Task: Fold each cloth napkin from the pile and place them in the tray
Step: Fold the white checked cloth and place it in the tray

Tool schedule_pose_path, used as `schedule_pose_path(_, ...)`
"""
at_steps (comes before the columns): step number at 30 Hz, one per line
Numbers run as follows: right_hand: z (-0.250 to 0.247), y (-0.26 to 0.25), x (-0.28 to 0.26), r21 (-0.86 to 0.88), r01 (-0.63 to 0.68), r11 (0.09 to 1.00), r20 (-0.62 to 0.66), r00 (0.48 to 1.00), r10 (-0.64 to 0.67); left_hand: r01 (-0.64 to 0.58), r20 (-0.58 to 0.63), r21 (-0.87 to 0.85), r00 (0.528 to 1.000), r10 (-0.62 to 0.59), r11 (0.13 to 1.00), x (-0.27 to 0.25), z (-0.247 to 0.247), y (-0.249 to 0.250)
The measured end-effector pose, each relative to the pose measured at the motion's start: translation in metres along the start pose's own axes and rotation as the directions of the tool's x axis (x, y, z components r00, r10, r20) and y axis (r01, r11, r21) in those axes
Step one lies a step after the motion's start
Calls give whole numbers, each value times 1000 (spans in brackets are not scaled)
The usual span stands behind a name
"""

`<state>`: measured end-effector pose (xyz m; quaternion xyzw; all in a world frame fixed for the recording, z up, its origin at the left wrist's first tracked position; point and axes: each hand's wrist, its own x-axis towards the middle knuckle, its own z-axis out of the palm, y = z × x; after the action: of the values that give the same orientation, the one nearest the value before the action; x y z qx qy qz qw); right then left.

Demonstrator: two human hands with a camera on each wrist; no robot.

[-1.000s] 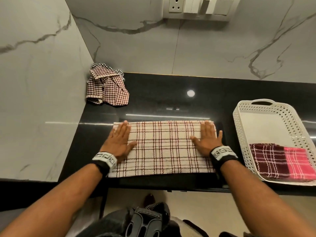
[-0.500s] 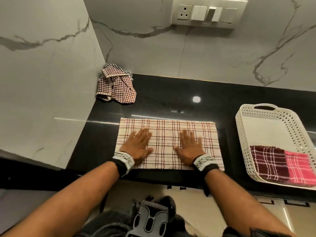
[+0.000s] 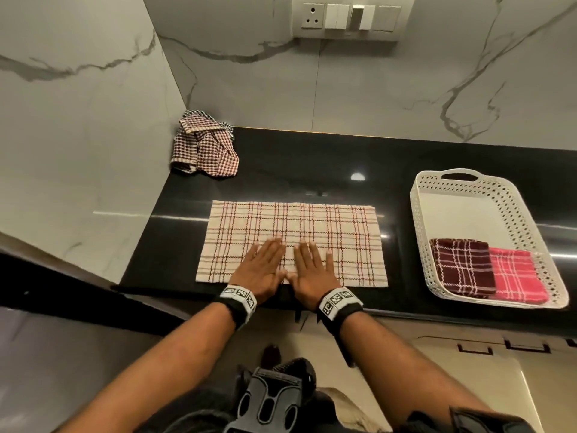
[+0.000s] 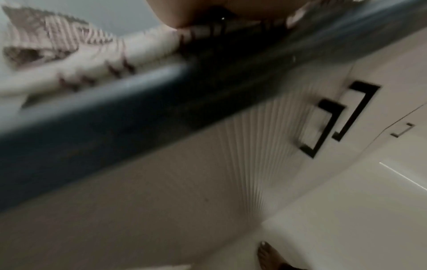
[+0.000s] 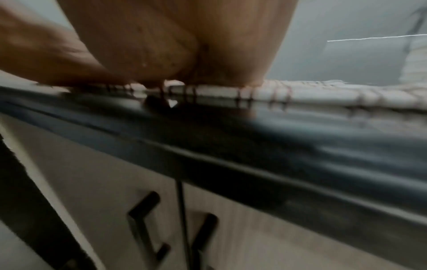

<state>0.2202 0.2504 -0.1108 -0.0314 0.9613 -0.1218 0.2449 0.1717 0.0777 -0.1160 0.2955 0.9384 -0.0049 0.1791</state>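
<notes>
Pressing both palms flat, I am resting my left hand (image 3: 261,270) and my right hand (image 3: 313,271) side by side on the cream plaid napkin (image 3: 293,242), thumbs almost touching. Neither grip is closing on anything: the fingers are lying straight and spread on the cloth.

The napkin is lying as a wide rectangle on the black counter (image 3: 312,170), its near edge running just inside the counter's front edge, and my hands are sitting at the middle of that near edge. It looks already doubled, though I cannot count the layers. Left of the napkin and farther back, in the corner, the pile (image 3: 204,144) of checked cloth is sitting crumpled. Right of the napkin, the white perforated tray (image 3: 512,210) is holding a maroon folded napkin (image 3: 462,265) and a pink folded napkin (image 3: 515,275) at its near end.

The cloth looks light, soft and limp, so I am judging it will sag and slide on the glossy counter unless pinned. Taking it by the two corners of one short side, then carrying that side across to the other, seems the sensible hold.
</notes>
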Motion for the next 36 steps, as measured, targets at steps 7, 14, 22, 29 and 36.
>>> schedule_pose_path(7, 13, 119, -48, 78, -265, 961, -164, 947, 275, 304, -109, -161, 940, -323, 939, -54, 28, -67)
schedule_pose_path(14, 13, 126, -56, 158, -282, 946, -177, 935, 308, 332, -57, -275, 931, -360, 903, -59, 21, -66)
schedule_pose_path(22, -19, 22, -30, 254, -251, 934, -306, 895, 324, 253, -315, -360, 873, -372, 898, -7, -22, -75)
schedule_pose_path(29, -63, 15, 75, 124, -376, 918, -226, 890, 395, 334, -309, -210, 869, -386, 919, 24, -41, -117)
schedule_pose_path(36, -121, 17, 187, 111, -282, 953, -245, 922, 301, 74, -49, -338, 994, -96, 938, 14, -43, -83)
